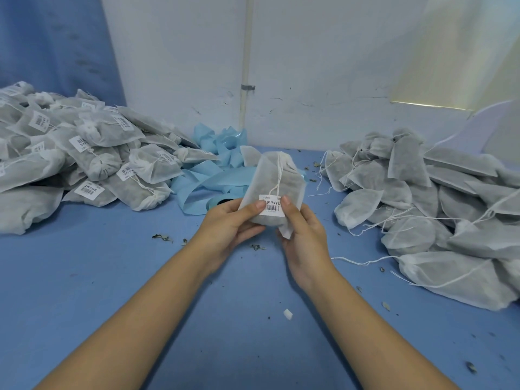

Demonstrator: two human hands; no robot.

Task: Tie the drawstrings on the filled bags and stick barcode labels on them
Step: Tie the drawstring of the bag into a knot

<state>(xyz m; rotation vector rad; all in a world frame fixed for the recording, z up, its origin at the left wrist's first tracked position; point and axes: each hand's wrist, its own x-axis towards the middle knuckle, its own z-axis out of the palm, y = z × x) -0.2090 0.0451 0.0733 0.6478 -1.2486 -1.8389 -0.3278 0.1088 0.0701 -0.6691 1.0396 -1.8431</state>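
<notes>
The filled white bag [264,187] was held upright, drawstring [279,175] trailing down its front to a barcode label [271,208], between a labelled pile [84,153] left and an unlabelled pile [422,198] right.

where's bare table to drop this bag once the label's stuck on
Widest bare blue table lies near-left, between the labelled bag pile and the left forearm. A narrower patch sits near-right, below the unlabelled bag pile. Crowded: both piles and the blue backing ribbon behind the held bag.

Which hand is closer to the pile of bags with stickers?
Left. The left hand is just right of the stickered pile; the right hand grips the far side of the held bag, farther away.
</notes>
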